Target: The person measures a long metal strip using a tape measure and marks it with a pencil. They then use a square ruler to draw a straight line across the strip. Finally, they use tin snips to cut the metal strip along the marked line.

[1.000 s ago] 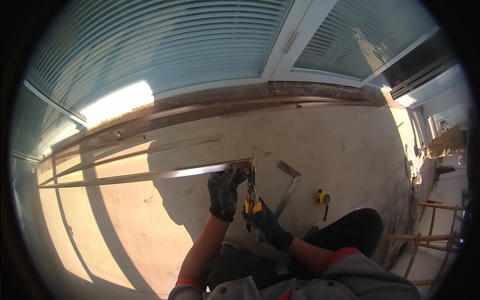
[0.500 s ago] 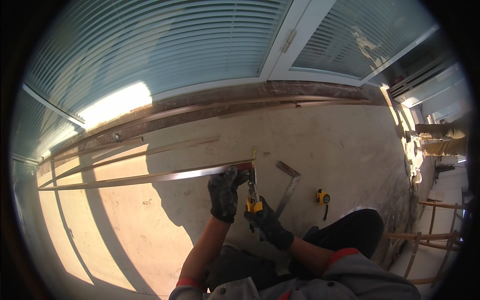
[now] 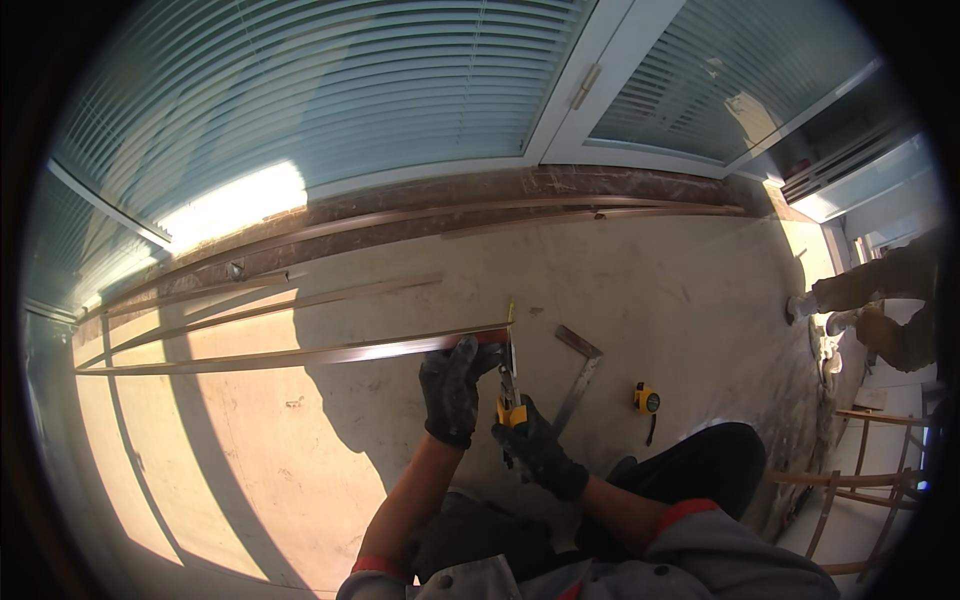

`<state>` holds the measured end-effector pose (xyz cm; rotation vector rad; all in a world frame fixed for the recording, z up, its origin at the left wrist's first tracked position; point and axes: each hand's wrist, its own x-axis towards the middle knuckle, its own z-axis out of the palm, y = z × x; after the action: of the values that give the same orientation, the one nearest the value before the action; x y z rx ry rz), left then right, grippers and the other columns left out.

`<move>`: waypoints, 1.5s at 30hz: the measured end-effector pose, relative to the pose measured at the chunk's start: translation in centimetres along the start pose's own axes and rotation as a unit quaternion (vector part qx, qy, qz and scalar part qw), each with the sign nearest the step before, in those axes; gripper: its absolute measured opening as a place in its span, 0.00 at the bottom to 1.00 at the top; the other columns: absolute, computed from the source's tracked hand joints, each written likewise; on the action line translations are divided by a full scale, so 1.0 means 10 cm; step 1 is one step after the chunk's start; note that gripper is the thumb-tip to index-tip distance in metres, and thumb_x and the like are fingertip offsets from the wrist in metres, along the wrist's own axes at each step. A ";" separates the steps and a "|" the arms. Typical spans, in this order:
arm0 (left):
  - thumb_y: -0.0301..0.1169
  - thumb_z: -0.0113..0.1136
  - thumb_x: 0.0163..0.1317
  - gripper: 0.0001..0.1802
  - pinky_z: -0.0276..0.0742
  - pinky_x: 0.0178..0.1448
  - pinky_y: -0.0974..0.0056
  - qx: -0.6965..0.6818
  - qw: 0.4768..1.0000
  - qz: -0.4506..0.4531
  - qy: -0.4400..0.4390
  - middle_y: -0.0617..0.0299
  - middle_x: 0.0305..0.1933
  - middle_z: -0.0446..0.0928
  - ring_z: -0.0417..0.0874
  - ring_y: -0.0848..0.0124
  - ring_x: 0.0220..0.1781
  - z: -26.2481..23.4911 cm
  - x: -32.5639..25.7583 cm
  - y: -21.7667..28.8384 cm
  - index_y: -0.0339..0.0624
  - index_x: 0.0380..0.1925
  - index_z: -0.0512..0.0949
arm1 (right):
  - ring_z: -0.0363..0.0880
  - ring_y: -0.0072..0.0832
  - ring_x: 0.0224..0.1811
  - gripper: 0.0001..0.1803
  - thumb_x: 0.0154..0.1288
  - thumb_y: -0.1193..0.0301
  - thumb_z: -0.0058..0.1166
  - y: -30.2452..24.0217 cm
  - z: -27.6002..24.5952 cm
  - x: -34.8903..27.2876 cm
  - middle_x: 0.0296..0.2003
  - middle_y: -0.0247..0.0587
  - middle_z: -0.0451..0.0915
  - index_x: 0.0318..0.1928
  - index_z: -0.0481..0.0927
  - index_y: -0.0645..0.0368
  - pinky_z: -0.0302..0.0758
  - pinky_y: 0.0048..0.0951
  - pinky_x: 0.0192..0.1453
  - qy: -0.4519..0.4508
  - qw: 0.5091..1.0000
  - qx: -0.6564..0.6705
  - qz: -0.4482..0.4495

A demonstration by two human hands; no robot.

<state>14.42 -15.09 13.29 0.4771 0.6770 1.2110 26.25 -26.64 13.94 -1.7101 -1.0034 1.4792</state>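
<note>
My left hand (image 3: 449, 390), in a black work glove, grips a long, narrow brown metal strip (image 3: 345, 352) near its right end, where the surface looks reddish. My right hand (image 3: 540, 455), gloved too, is closed around the yellow handle of a saw (image 3: 512, 408). The saw appears edge-on, its thin metal part running up across the end of the strip to a yellow tip. Whether the blade touches the strip I cannot tell. To the right of the saw a metal try square (image 3: 577, 385) lies on the floor.
A yellow-and-black tape measure (image 3: 646, 399) lies right of the square. More long strips (image 3: 420, 212) lie along the base of the glazed doors (image 3: 360, 110). At the far right, another person's legs (image 3: 870, 285) show; below them stands a wooden frame (image 3: 855, 480).
The other person's legs at the far right have shifted, one now bent. My hands, the strip and the saw keep almost the same place.
</note>
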 end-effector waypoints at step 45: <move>0.30 0.58 0.70 0.10 0.87 0.45 0.62 -0.012 0.998 0.029 0.059 0.55 0.40 0.84 0.88 0.66 0.41 0.05 0.00 0.14 0.36 0.46 0.78 | 0.79 0.24 0.31 0.20 0.69 0.70 0.55 -0.13 0.06 0.06 0.38 0.39 0.78 0.58 0.65 0.57 0.78 0.30 0.34 -0.002 1.000 -0.008 -0.011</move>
<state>13.77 -14.63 14.56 0.4096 0.7529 1.3092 25.50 -25.43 14.67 -1.7023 -1.0357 1.4661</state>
